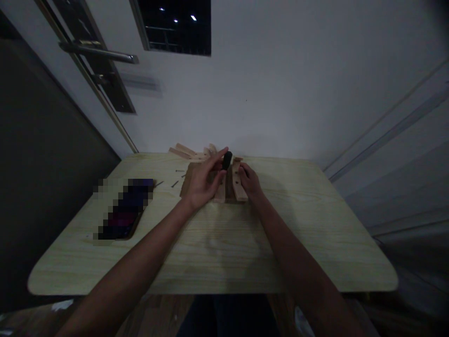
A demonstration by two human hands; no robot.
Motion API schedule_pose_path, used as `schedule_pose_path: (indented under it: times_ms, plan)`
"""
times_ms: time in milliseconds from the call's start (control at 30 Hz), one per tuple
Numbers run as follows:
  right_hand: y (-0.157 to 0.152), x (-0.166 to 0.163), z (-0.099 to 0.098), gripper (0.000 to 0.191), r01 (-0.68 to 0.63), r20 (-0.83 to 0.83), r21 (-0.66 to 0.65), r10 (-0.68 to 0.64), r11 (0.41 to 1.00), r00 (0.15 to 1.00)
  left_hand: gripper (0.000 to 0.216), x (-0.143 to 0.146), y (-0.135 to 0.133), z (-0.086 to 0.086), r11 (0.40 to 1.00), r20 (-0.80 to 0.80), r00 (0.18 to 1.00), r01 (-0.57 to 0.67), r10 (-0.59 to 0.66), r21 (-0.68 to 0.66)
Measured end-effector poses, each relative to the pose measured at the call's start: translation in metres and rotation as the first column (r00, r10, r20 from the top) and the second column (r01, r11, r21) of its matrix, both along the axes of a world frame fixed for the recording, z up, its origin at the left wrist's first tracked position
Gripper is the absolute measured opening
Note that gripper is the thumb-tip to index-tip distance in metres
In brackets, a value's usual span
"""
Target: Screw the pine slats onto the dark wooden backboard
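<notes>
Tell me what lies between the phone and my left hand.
In the head view, a few small metal fasteners lie on the tabletop between the phone and the left hand; part of a brown piece shows nearest the hand.

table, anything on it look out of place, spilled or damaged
Nothing looks spilled or clearly damaged, though the light is dim. Slightly untidy: a few fasteners lie loose at different angles between the phone and the brown sheet, and wood strips sit splayed at the back of the table.
</notes>
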State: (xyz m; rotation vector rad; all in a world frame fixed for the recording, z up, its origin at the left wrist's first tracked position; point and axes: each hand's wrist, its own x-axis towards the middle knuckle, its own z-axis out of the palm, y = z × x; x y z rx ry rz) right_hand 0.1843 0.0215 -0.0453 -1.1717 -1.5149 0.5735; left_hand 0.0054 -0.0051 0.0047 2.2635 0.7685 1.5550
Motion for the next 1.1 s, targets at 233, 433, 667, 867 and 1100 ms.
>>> schedule_pose_path:
  times_ms: [233,433,667,867,1100]
  plan:
    - [-0.001,0.0001,0.0007,0.038,-0.004,0.013,-0.019,0.004,1.0,1.0,0.047,0.0009,-0.0016,0.0023,0.998,0.014,0.998,0.055,-0.055,-0.024]
    - [-0.0014,-0.0003,0.0017,0.038,-0.002,0.003,-0.014,0.002,1.0,1.0,0.052,0.0034,0.0021,0.0043,0.999,-0.033,0.999,-0.013,0.015,0.045]
    - [-0.0011,-0.0009,0.0025,0.036,0.013,-0.006,-0.025,-0.013,1.0,1.0,0.051,0.0022,0.0051,-0.0019,0.998,-0.001,0.998,-0.058,0.058,-0.001]
    - [-0.0023,-0.0016,0.0034,0.034,0.011,-0.008,-0.038,-0.011,0.999,1.0,0.054,0.0009,0.0032,-0.0018,0.998,0.046,0.999,0.0,0.002,-0.056]
    - [-0.0037,-0.0014,0.0039,0.037,0.003,-0.006,-0.033,-0.003,0.999,1.0,0.059,-0.0023,0.0007,-0.0001,0.991,0.022,0.999,0.029,-0.026,-0.13]
